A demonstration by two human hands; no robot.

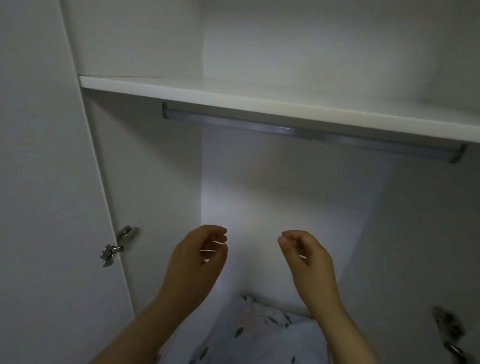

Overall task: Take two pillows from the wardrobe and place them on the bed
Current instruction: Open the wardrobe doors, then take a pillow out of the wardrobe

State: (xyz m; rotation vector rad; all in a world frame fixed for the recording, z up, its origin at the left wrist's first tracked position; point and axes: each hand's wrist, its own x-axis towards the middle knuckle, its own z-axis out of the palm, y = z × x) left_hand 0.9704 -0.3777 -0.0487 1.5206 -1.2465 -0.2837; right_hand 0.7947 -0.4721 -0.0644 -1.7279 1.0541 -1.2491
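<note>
I look into an open white wardrobe [151, 178]. A pillow [259, 339] with a pale floral and leaf print lies at the bottom of the compartment, low in the view between my forearms. My left hand [199, 257] and my right hand [304, 259] are raised side by side above the pillow, apart from it. Both hold nothing, with fingers loosely curled and spread. A second pillow is not visible. The bed is out of view.
A white shelf [264, 100] spans the wardrobe above my hands, with a metal hanging rail [312, 132] under it. The open left door [26, 200] carries a metal hinge [119, 244]. Another hinge [452, 342] shows blurred at the right side.
</note>
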